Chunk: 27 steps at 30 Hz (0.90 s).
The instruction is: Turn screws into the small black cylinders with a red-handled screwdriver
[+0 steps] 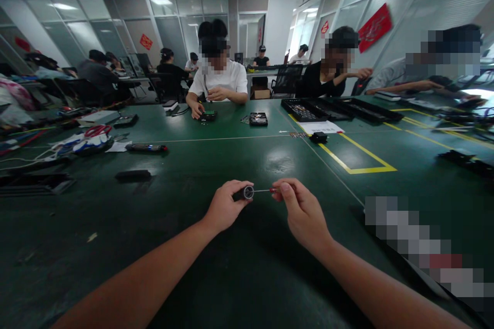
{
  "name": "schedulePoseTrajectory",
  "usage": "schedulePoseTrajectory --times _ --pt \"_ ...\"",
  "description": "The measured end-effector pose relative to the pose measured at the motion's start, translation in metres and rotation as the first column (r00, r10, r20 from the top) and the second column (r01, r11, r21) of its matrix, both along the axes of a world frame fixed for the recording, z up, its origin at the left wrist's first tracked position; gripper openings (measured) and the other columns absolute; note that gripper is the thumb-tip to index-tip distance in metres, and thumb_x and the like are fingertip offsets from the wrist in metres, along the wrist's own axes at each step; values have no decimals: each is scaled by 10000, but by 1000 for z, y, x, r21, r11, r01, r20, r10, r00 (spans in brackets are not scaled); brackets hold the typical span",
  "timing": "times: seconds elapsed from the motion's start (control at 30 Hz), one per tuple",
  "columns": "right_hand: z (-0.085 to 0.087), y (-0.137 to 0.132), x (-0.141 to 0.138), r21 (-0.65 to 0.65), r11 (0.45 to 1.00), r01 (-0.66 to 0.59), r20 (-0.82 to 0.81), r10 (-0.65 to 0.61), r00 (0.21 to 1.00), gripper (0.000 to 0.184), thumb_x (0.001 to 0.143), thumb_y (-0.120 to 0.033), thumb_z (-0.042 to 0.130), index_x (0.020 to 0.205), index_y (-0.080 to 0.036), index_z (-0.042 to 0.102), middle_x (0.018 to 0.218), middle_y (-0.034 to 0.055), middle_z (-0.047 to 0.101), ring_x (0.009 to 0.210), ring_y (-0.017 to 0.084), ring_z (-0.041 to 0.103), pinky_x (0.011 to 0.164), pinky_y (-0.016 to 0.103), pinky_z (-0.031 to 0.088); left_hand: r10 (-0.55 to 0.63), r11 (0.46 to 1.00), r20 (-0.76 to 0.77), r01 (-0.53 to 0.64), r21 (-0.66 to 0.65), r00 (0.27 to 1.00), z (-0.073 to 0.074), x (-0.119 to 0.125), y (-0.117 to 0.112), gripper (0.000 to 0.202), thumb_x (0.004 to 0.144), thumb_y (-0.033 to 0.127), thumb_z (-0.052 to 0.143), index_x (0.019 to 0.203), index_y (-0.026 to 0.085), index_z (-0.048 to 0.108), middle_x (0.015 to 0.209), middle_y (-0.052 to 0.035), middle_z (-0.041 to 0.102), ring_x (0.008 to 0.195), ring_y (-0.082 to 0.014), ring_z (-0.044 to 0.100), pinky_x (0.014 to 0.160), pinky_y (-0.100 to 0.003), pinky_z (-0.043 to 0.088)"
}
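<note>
In the middle of the view my left hand (pixel 227 207) is closed around a small black cylindrical part (pixel 247 193), whose round open end with a pale rim faces right and toward me. My right hand (pixel 300 207) pinches the red handle of a thin screwdriver (pixel 263 190). The metal shaft points left, and its tip reaches the round end of the part. Whether the tip sits inside or only touches the rim cannot be made out. Both hands are held just above the green table (pixel 185 257).
A dark block (pixel 133 176), a pen-like black tool (pixel 146 148) and bundled cables (pixel 92 139) lie to the left. Black trays (pixel 304 111), a small black part (pixel 318 138) and yellow tape (pixel 370 170) are farther right. Across the table, a person in white (pixel 219 82) handles a device.
</note>
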State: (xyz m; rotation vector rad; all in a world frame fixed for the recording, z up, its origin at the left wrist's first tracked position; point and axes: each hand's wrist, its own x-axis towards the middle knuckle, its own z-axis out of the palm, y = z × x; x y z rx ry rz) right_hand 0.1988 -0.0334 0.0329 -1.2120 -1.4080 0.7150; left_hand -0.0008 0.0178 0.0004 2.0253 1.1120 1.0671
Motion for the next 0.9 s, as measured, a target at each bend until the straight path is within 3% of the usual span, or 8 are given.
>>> schedulePoseTrajectory --times 0.07,0.13,0.23,0.53,0.67,0.9 --pt "-1 8 2 -74 997 -8 -218 -8 976 375 955 -556 524 913 -210 663 765 36 661 714 200 640 724 362 553 18 999 -14 -17 51 1000 1 0 -2 362 812 94 737 1143 239 715 1111 -41 708 1070 -224 643 975 -391 480" --pt "-3 16 5 -196 978 -74 -462 -25 886 378 912 -576 573 822 -213 624 643 -4 578 588 179 581 691 391 578 40 995 -33 -37 95 999 3 -1 -3 354 823 107 733 1151 239 712 1119 -43 711 1076 -230 642 992 -409 475" --pt "-7 23 7 -190 981 -43 -533 -66 843 356 872 -560 647 821 -208 641 670 -7 584 598 165 572 702 377 585 59 993 -48 -54 104 997 4 -2 -3 355 827 121 733 1158 245 712 1125 -45 713 1073 -235 647 999 -424 476" --pt "-10 12 5 -36 999 37 -152 -42 988 357 976 -541 526 956 -207 651 817 37 681 754 198 653 740 351 519 43 996 -22 -41 73 999 1 -1 -1 375 804 117 762 1155 240 709 1109 -35 717 1051 -223 657 971 -392 479" --pt "-5 7 5 2 998 62 -10 -62 998 341 989 -519 506 969 -209 646 826 44 698 773 209 662 748 354 510 42 996 -10 -41 75 999 0 0 0 376 798 113 768 1150 232 708 1101 -34 721 1039 -218 661 958 -380 480" --pt "-2 3 3 36 996 82 51 -84 995 292 1006 -473 492 983 -222 639 848 36 697 795 202 660 741 335 499 43 996 -22 -42 75 999 -1 -1 0 383 801 123 773 1157 245 703 1084 -21 719 1026 -212 662 945 -377 480"
